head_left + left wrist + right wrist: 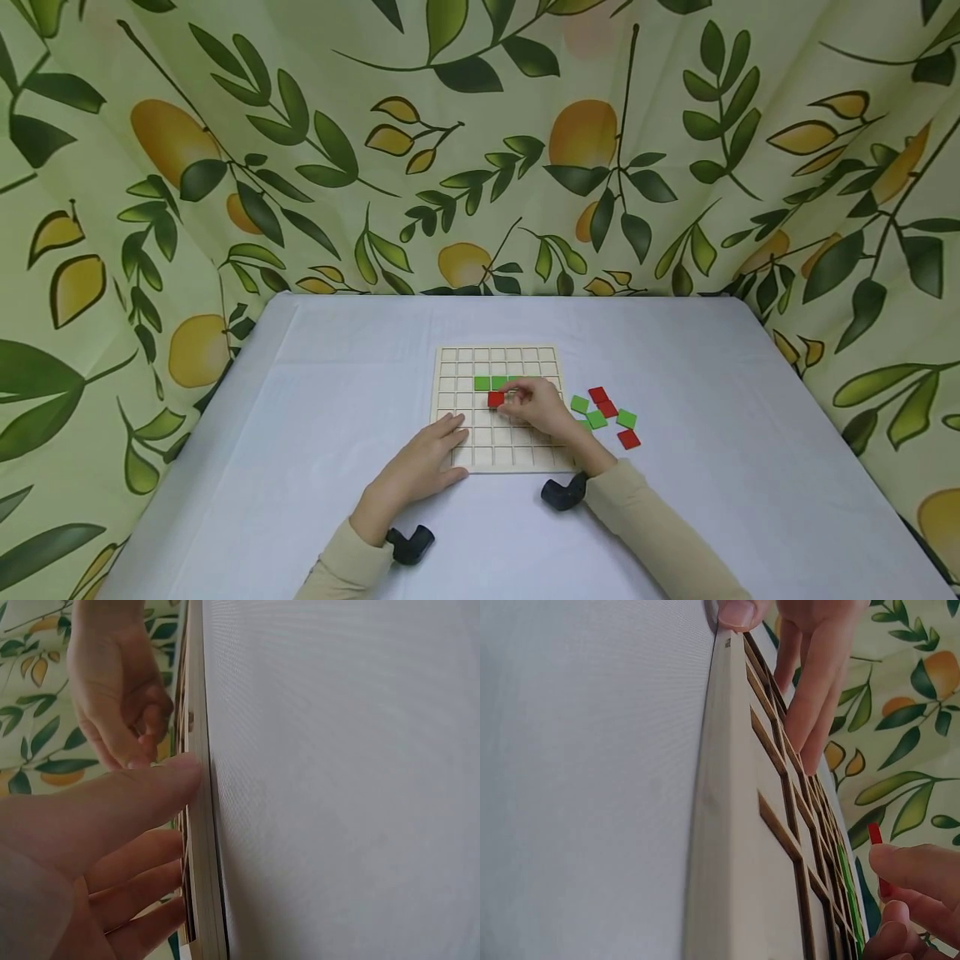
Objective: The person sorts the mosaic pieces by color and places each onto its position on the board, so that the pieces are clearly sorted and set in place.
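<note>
A square wooden grid board [480, 457] lies on the white table, with green tiles [482, 383] in a row in its upper part. Just below that row, the right hand [542, 408] pinches a red tile [496, 399] between thumb and fingertips; in the right wrist view the red tile [875, 834] is seen edge-on, held off the board. The left hand [420, 463] rests on the board's lower left corner, its thumb at the near edge and its fingers, nearly straight, over the left side. In the left wrist view the left thumb [120, 810] touches the board's edge.
Right of the board lie several loose green tiles [626, 419] and red tiles [628, 439], one partly hidden by the right forearm. Black wrist devices [564, 492] sit at both wrists. A patterned curtain [465, 167] hangs behind the table [337, 375].
</note>
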The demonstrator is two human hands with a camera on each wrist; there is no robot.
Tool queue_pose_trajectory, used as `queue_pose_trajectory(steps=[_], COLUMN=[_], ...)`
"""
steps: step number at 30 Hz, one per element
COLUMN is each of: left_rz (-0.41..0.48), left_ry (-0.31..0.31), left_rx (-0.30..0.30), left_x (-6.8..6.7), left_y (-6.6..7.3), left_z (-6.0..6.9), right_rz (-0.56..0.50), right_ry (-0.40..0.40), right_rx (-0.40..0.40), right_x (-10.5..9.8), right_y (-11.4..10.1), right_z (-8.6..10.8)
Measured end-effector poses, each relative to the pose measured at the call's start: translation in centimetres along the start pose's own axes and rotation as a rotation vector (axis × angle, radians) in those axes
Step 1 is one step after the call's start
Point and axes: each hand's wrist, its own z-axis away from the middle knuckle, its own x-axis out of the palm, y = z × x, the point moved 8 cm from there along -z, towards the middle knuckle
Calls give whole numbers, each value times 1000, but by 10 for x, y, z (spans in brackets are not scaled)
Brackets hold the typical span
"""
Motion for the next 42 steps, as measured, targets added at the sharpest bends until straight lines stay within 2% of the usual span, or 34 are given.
queue_pose_trajectory(steps=[3,14,24,42], left_rz=[-9,-45,-52,-50], left_ry=[9,23,27,18], left_rx=[8,14,30,26], left_x=[0,0,2,0], left_y=[2,3,1,4], left_z=[-1,0,0,0], right_rz=[14,117,169,195], right_ry=[4,20,41,31], right_rx=[14,-23,5,42], right_x=[3,12,15,17], right_y=[-1,-9,-10,-10], right_z=[-2,-8,-9,-10])
